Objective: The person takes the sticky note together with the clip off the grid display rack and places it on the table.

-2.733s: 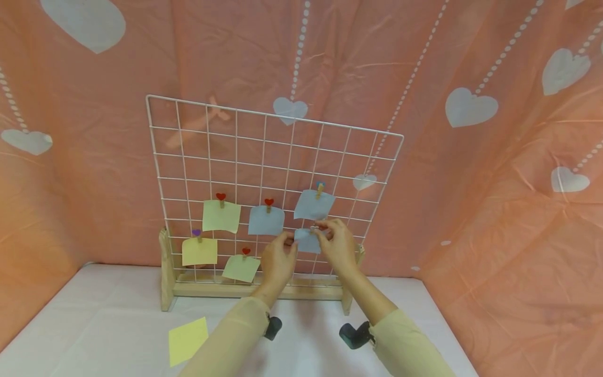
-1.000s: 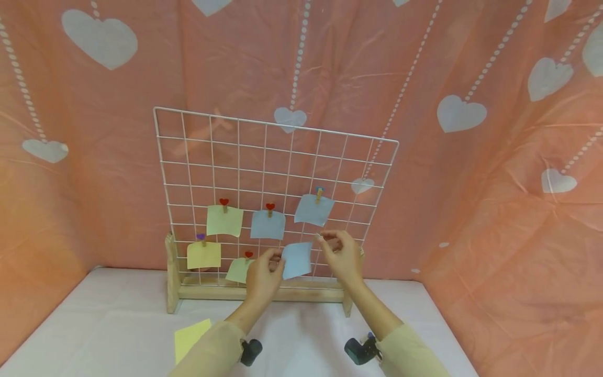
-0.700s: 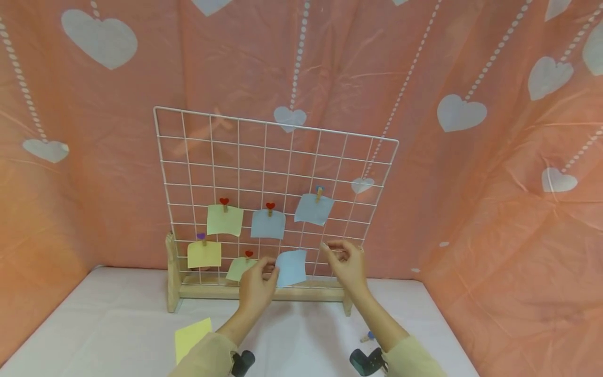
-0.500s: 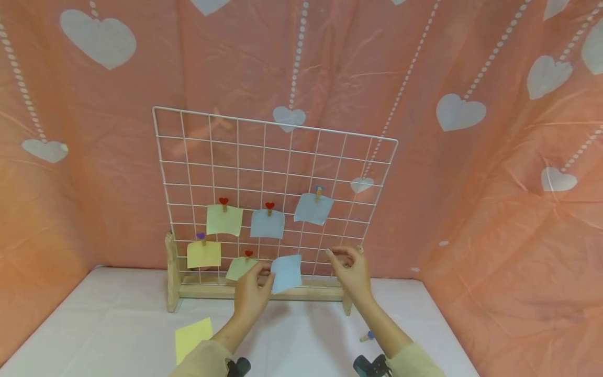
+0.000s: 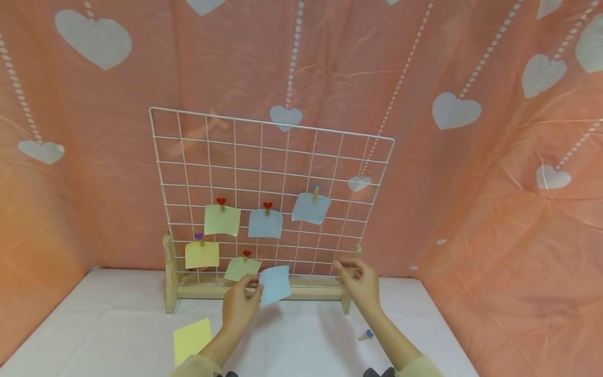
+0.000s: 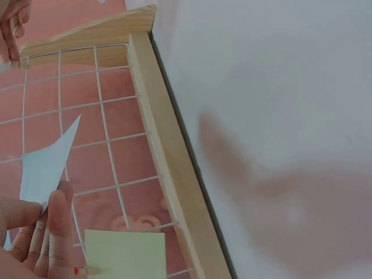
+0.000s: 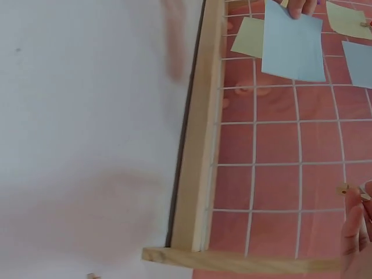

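My left hand (image 5: 239, 303) pinches a light blue paper note (image 5: 275, 285) by its left edge, in front of the lower part of a white wire grid (image 5: 301, 157). In the left wrist view the note (image 6: 45, 168) curls away from thumb and fingers. To the right, my right hand (image 5: 364, 285) pinches a small wooden clothespin (image 7: 344, 189) with a whitish end, partly hidden by the fingertips. Two blue notes (image 5: 266, 224), two pale green notes (image 5: 222, 220) and a yellow note (image 5: 202, 255) hang from the grid on heart-topped clothespins.
A wooden stand (image 5: 231, 291) holds the grid upright on a white-covered table (image 5: 118, 314). Lying on the table are a yellow note (image 5: 192, 340) at front left and a blue-heart clothespin (image 5: 366, 335) beside the right forearm. A pink curtain (image 5: 377, 68) with hearts hangs behind.
The blue note came off the grid in my left hand, which moved down and left. My right hand took the clothespin away and moved down and right. The blue-heart clothespin came into view.
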`<action>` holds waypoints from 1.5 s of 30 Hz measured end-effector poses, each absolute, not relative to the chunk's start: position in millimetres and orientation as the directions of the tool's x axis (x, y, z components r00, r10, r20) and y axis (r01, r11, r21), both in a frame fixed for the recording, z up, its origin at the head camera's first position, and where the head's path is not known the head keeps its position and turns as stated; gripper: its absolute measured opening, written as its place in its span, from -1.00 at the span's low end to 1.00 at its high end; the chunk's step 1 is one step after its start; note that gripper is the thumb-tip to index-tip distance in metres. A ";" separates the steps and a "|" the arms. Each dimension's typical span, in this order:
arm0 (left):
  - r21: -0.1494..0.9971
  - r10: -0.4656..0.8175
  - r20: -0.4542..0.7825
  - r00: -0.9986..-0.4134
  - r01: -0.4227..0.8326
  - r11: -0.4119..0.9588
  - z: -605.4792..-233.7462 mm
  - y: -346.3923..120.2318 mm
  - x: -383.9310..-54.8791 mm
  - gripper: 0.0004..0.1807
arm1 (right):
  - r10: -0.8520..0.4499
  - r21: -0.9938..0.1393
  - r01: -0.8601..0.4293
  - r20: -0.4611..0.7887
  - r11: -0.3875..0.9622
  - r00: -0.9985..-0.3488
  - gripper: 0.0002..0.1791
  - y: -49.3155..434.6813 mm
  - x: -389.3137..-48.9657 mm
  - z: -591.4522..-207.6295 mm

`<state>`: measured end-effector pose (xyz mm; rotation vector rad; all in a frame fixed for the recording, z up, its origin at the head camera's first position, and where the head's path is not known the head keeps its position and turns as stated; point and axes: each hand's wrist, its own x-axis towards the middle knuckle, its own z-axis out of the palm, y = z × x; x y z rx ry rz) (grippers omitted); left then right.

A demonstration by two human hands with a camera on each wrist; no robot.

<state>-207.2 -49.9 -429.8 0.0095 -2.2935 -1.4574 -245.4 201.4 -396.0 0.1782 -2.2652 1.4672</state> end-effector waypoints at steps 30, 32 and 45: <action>0.872 -0.280 0.175 -0.944 0.016 0.489 -472.8 -80.3 -187.5 -0.79 | 0.198 -0.834 -0.138 0.282 0.535 -0.939 -0.74 235.2 -224.6 -451.4; 0.868 -0.277 0.183 -0.943 0.022 0.497 -475.0 -81.8 -186.5 -0.80 | 0.206 -0.833 -0.123 0.272 0.539 -0.940 -0.75 236.8 -224.1 -454.9; 0.865 -0.285 0.141 -0.948 -0.022 0.501 -486.5 -84.9 -182.5 -0.77 | 0.257 -0.824 -0.055 0.239 0.564 -0.936 -0.81 249.0 -217.0 -474.7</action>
